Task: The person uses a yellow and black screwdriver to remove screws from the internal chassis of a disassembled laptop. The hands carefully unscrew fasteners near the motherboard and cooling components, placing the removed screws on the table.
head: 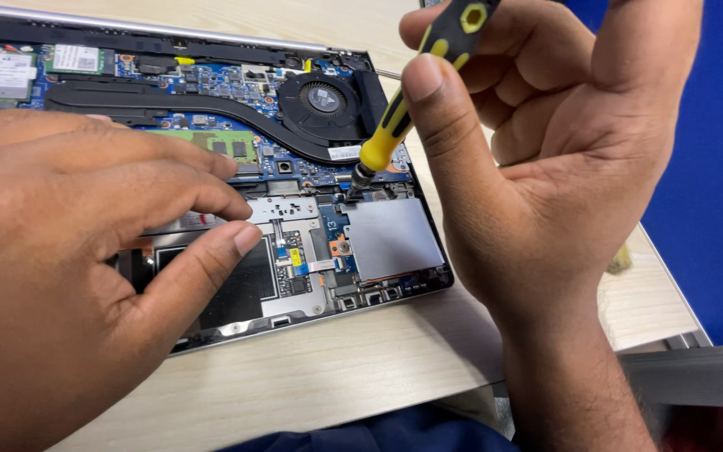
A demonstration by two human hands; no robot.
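A yellow-and-black screwdriver (407, 100) was held at a slant, its long axis running from the upper right down to the lower left, with the tip set on the circuit board just below the round black cooling fan (322, 99). The tool stood over an opened laptop (378, 243), which lay on the pale wooden bench (320, 377) near its right edge, with the inner parts laid bare. A dark curved heat pipe (186, 105) was seen running leftwards from the fan, a green memory module (219, 144) below it, and a bare grey metal plate (391, 237) near the laptop's front right corner. The right hand (546, 159) was closed round the screwdriver's handle, thumb and fingers clamped on it. The left hand (85, 251) was laid flat and spread on the laptop's left part, fingers apart, holding nothing, and much of that side was hidden by it.
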